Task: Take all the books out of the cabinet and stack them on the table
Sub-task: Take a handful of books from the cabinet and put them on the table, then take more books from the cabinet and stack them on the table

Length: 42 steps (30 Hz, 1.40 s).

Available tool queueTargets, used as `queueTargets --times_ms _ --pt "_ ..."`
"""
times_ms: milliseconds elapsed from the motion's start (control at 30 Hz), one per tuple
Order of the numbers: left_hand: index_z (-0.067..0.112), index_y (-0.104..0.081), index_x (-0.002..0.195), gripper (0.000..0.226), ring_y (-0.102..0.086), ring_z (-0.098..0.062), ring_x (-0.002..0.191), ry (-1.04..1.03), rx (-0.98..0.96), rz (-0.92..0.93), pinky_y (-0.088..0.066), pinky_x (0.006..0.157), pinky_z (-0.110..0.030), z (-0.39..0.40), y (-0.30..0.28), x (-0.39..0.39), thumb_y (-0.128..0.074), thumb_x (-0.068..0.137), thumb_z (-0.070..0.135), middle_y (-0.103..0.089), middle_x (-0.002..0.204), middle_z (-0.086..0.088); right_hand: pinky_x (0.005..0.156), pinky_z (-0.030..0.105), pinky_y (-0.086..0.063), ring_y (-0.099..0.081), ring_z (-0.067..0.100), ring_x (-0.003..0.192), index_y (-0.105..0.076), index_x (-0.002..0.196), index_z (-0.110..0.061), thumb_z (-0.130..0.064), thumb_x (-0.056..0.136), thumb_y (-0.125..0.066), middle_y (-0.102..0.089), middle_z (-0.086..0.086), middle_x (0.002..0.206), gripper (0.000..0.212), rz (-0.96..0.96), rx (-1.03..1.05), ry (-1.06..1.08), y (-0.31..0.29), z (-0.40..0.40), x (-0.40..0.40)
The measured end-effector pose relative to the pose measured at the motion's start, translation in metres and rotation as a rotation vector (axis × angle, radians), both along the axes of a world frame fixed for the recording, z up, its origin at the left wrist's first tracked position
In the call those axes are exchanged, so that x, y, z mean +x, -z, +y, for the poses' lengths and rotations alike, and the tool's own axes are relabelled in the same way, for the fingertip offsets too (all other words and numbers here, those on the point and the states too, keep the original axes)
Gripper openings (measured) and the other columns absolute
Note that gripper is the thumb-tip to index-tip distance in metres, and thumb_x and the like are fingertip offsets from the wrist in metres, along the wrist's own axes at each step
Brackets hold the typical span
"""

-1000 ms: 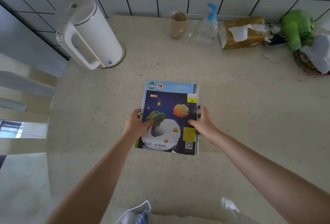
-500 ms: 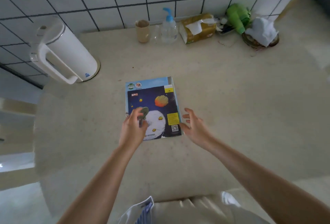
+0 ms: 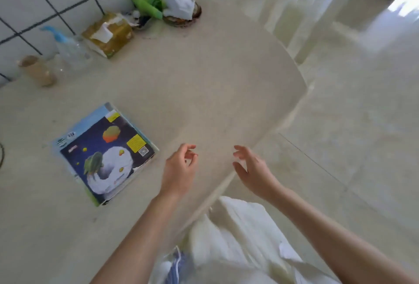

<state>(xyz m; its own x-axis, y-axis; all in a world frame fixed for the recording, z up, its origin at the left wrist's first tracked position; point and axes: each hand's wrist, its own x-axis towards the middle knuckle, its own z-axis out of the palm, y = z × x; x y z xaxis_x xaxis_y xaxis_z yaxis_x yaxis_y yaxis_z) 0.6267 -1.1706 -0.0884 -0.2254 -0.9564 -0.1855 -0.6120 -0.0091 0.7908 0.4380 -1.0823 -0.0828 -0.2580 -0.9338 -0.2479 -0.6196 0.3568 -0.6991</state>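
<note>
A stack of books lies flat on the beige table, left of centre; the top cover is dark blue with a white planet and orange shapes. My left hand hovers to the right of the stack, apart from it, fingers loosely curled and holding nothing. My right hand is further right, over the table's rounded edge, fingers spread and empty. No cabinet is in view.
Along the tiled wall stand a brown cup, a clear pump bottle, a tissue pack, a green object and a basket with white cloth. A white chair stands right of the table.
Both hands have let go of the book stack and drawn back to the right. The view has swung right, so the white kettle is out of frame.
</note>
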Motion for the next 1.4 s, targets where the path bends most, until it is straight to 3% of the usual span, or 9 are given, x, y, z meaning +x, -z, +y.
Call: queueTargets --times_ms 133,267,500,600,900,1100,1233,1400 --pt "0.019 -0.065 0.106 0.020 -0.066 -0.013 0.083 0.238 -0.022 -0.009 -0.054 0.080 -0.032 0.033 -0.007 -0.063 -0.061 0.088 0.013 -0.071 0.087 0.003 0.098 0.036 -0.045 -0.057 0.024 0.113 -0.047 0.133 -0.009 -0.017 0.094 -0.055 -0.061 0.005 0.120 0.040 -0.008 0.001 0.233 0.002 0.079 -0.037" --pt "0.018 -0.065 0.108 0.021 -0.066 -0.014 0.080 0.443 -0.018 -0.023 -0.051 0.078 -0.027 0.083 -0.011 -0.126 -0.061 0.088 0.012 -0.072 0.087 0.002 0.092 0.021 -0.038 -0.059 0.019 0.112 -0.049 0.133 -0.008 -0.015 0.094 -0.055 -0.064 0.005 0.120 0.040 0.037 0.024 0.439 -0.002 0.164 -0.073" --pt "0.015 -0.065 0.106 0.020 -0.068 -0.017 0.077 0.817 0.034 -0.050 -0.055 0.078 -0.032 0.225 -0.008 -0.237 -0.062 0.088 0.010 -0.072 0.084 -0.002 0.097 0.036 -0.046 -0.061 0.022 0.109 -0.048 0.133 -0.008 -0.015 0.092 -0.057 -0.064 0.007 0.119 0.043 0.026 0.055 0.765 -0.007 0.352 -0.117" --pt "0.016 -0.065 0.106 0.020 -0.068 -0.018 0.078 1.001 0.069 -0.039 -0.057 0.079 -0.039 0.302 -0.001 -0.281 -0.063 0.087 0.010 -0.071 0.084 -0.003 0.096 0.033 -0.046 -0.060 0.021 0.109 -0.048 0.133 -0.010 -0.017 0.092 -0.057 -0.063 0.006 0.119 0.042 0.003 0.063 0.949 -0.008 0.437 -0.121" --pt "0.026 -0.062 0.099 0.026 -0.064 -0.013 0.077 1.470 0.141 -0.050 -0.055 0.080 -0.035 0.492 0.008 -0.371 -0.064 0.085 0.004 -0.067 0.080 0.003 0.090 0.020 -0.039 -0.059 0.021 0.110 -0.049 0.130 -0.006 -0.015 0.093 -0.056 -0.063 0.009 0.120 0.039 -0.047 0.030 1.519 -0.008 0.608 -0.118" --pt "0.019 -0.064 0.106 0.025 -0.065 -0.014 0.080 1.724 0.135 -0.083 -0.050 0.077 -0.025 0.598 0.010 -0.433 -0.061 0.085 0.005 -0.070 0.084 0.001 0.096 0.028 -0.042 -0.056 0.018 0.115 -0.047 0.133 -0.012 -0.019 0.095 -0.054 -0.060 0.005 0.125 0.040 -0.067 0.036 1.828 -0.008 0.697 -0.126" --pt "0.018 -0.063 0.107 0.026 -0.062 -0.010 0.076 1.888 0.112 -0.095 -0.041 0.064 -0.004 0.657 0.010 -0.483 -0.058 0.085 0.003 -0.069 0.081 0.004 0.097 0.029 -0.042 -0.055 0.019 0.117 -0.046 0.135 -0.012 -0.021 0.094 -0.054 -0.059 0.003 0.127 0.043 -0.047 0.076 1.972 -0.011 0.748 -0.146" --pt "0.023 -0.062 0.109 0.026 -0.063 -0.010 0.083 2.061 0.105 -0.147 -0.046 0.068 -0.020 0.728 0.008 -0.542 -0.058 0.086 0.011 -0.070 0.086 0.005 0.101 0.033 -0.043 -0.056 0.022 0.117 -0.047 0.134 -0.009 -0.018 0.093 -0.057 -0.060 0.006 0.127 0.043 -0.029 0.132 2.115 -0.019 0.801 -0.175"
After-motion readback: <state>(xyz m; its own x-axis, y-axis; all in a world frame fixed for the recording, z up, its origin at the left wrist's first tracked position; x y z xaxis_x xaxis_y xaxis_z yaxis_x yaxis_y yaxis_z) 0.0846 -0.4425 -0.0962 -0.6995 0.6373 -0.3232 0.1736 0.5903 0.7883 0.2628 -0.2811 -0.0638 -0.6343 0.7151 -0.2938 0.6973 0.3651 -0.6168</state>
